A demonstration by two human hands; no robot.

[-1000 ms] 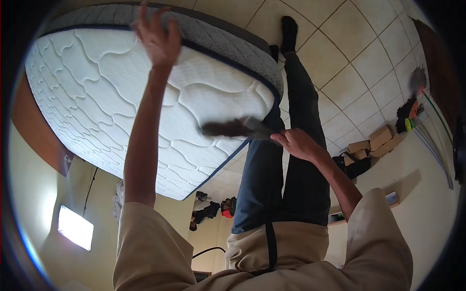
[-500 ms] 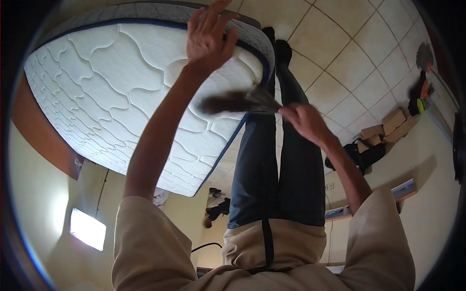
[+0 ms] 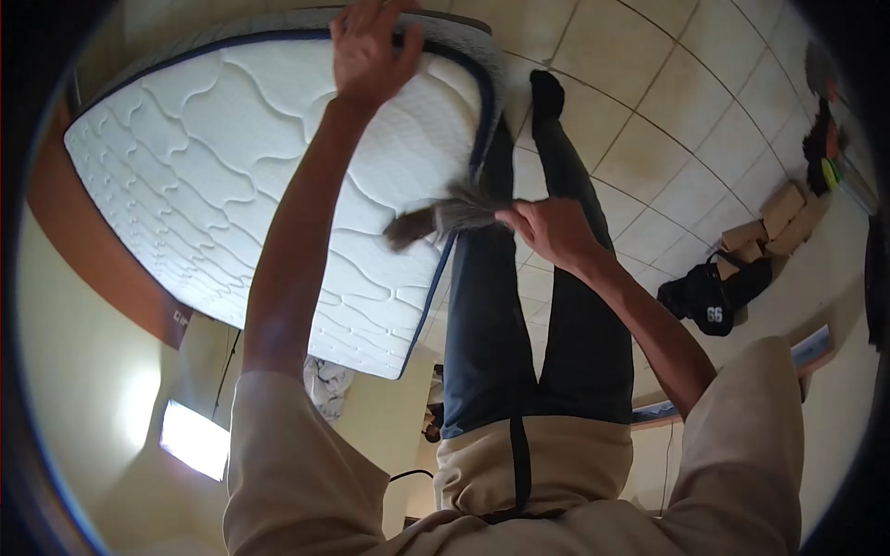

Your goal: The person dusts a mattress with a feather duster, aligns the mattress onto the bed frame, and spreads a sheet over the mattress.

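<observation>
A white quilted mattress [image 3: 204, 176] with a dark blue edge lies to my left. At its far edge is my left hand [image 3: 374, 54], fingers spread and nothing held; whether it presses on the mattress, I cannot tell. My right hand [image 3: 554, 232] pinches one end of a limp, dark grey-brown cloth [image 3: 459, 213]. The cloth's free end is blurred and hangs out to the left over the mattress's near side edge, in front of my leg. Its exact kind is not clear.
Pale floor tiles [image 3: 640, 139] run along the right. Cardboard boxes [image 3: 783, 211] and a black bag or cap marked 66 [image 3: 712, 301] sit by the right wall. A bright window [image 3: 195, 440] is at lower left, and white bundled fabric [image 3: 326, 385] is past the mattress.
The cloth has swung and changed shape, its free end now bent lower. My right hand has shifted slightly left and down, my left hand up and left. The whole view has shifted a little.
</observation>
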